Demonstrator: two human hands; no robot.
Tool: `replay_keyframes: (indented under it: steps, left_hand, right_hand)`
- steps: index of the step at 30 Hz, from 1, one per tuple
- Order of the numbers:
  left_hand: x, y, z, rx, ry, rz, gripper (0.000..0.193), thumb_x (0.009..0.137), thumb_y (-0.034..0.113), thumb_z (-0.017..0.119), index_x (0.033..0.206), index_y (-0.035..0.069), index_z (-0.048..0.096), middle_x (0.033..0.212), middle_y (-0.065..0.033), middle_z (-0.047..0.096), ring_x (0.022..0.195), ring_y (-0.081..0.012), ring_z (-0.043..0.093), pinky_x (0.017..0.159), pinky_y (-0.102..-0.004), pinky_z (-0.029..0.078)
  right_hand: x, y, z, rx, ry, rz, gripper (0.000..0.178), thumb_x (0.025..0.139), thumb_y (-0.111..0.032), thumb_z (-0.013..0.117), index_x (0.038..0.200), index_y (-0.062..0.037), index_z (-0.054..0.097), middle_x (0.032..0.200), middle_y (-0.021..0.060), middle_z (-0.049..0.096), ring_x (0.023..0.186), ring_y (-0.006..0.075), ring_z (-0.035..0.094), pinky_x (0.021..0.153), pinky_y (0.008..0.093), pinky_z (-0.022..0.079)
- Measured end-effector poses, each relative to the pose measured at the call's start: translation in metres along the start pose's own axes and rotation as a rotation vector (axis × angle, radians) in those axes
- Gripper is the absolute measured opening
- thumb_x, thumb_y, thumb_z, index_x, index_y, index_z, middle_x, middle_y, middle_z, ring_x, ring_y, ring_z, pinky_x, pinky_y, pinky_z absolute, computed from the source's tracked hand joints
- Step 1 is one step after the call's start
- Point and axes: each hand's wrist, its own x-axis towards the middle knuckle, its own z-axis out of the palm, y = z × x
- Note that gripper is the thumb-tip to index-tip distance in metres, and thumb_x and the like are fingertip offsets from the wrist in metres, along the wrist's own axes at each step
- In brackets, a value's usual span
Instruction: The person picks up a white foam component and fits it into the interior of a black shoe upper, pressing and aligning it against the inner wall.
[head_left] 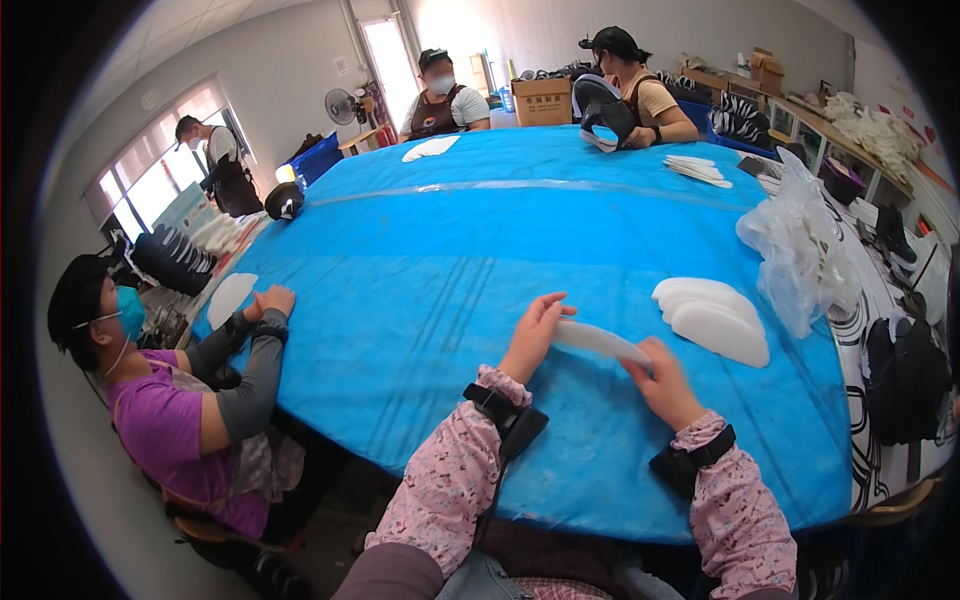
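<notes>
A thin white curved pad (600,341), like a foam insert, is held up off the table between my two hands. The fingers of my left hand (532,335) are closed around its left end. My right hand (664,382) pinches the opposite end between thumb and fingers and is slightly smeared by motion. To the right of my hands, a fanned stack of similar white pads (712,318) lies on the blue table cover (400,290). Both my forearms wear pink patterned sleeves with black wrist straps.
A crumpled clear plastic bag (795,245) covers the table's right edge. At the left sits a person in purple (180,400), hands on the table by a white pad (232,298). Two people sit across; one holds a shoe (602,112). More white pads (697,170) lie far right.
</notes>
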Motion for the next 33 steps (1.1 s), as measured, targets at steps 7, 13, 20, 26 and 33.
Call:
replay_keyframes:
  steps: [7,13,20,26,33]
  left_hand:
    - [-0.001,0.002,0.001,-0.076,-0.004,-0.031,0.034,0.092,0.027,0.040,0.117,0.004,0.048,0.103,-0.0081,0.058,0.092,-0.0141,0.052,0.083,-0.0274,0.041]
    - [0.000,-0.003,0.001,-0.024,-0.025,0.015,0.030,0.092,0.020,0.040,0.114,0.001,0.049,0.102,-0.0092,0.057,0.090,-0.0152,0.054,0.080,-0.0276,0.043]
    - [0.000,-0.004,0.000,-0.016,-0.038,0.031,0.029,0.091,0.019,0.040,0.113,0.002,0.049,0.101,-0.0087,0.057,0.090,-0.0148,0.053,0.080,-0.0275,0.042]
    - [0.000,-0.002,0.001,-0.019,-0.048,0.017,0.030,0.092,0.020,0.039,0.114,0.003,0.049,0.101,-0.0071,0.058,0.090,-0.0131,0.053,0.080,-0.0265,0.041]
    - [-0.004,0.006,0.004,0.036,-0.132,0.037,0.033,0.093,0.026,0.040,0.116,0.005,0.049,0.104,-0.0063,0.057,0.092,-0.0126,0.052,0.081,-0.0260,0.041]
  right_hand:
    - [0.000,-0.012,-0.003,-0.038,-0.016,0.069,0.015,0.080,-0.017,0.060,0.084,-0.0035,0.060,0.073,0.0109,0.053,0.071,0.0265,0.051,0.062,0.0368,0.040]
    - [0.000,-0.010,-0.003,-0.071,-0.077,0.072,0.018,0.081,-0.022,0.059,0.082,-0.0034,0.060,0.072,0.0103,0.053,0.070,0.0263,0.050,0.061,0.0364,0.039]
    - [-0.001,-0.001,-0.001,-0.051,-0.070,0.054,0.024,0.087,-0.024,0.050,0.082,-0.0025,0.060,0.073,0.0119,0.052,0.071,0.0284,0.050,0.063,0.0373,0.039]
    - [-0.001,0.002,0.000,0.013,-0.051,0.106,0.035,0.091,-0.030,0.044,0.078,-0.0006,0.058,0.074,0.0103,0.050,0.069,0.0233,0.049,0.063,0.0322,0.038]
    - [-0.001,0.003,-0.001,-0.006,-0.044,0.164,0.040,0.091,-0.034,0.043,0.079,0.0010,0.058,0.071,0.0105,0.050,0.067,0.0230,0.049,0.062,0.0317,0.038]
